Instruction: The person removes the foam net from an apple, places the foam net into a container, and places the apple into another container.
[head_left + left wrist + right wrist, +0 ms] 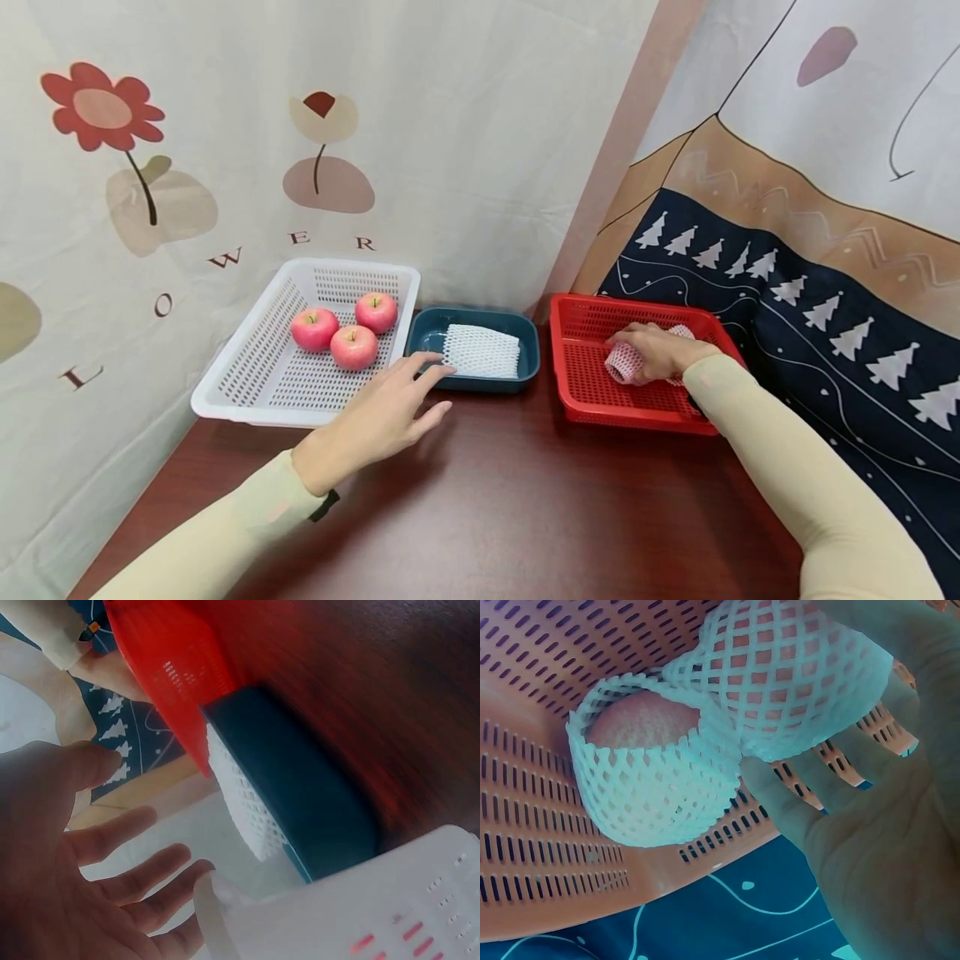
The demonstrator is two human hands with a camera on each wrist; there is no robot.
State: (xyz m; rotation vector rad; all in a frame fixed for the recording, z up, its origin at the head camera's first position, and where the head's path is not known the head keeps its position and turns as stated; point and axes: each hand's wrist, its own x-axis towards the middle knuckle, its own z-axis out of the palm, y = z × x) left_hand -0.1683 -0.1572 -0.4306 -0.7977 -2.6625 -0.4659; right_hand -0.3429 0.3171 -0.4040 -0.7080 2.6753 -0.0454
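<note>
My left hand (386, 408) hovers with spread fingers between the white basket (247, 396) and the dark teal tray (480, 385); nothing is in its grasp. Flat white foam fruit nets (483, 350) lie in that tray. Three bare red apples (354, 347) sit in the white basket. Inside the red basket (592, 404), my right hand (654, 354) holds an apple in a white foam net (795, 675), thumb on one side and fingers on the other. Another netted apple (645, 724) rests against it, its red skin showing through the net's open end.
All three containers stand in a row at the back of the dark red-brown table (487, 500). Behind them hangs a pale printed curtain (480, 167). A navy cloth with white trees (825, 350) drapes close along the red basket's right side.
</note>
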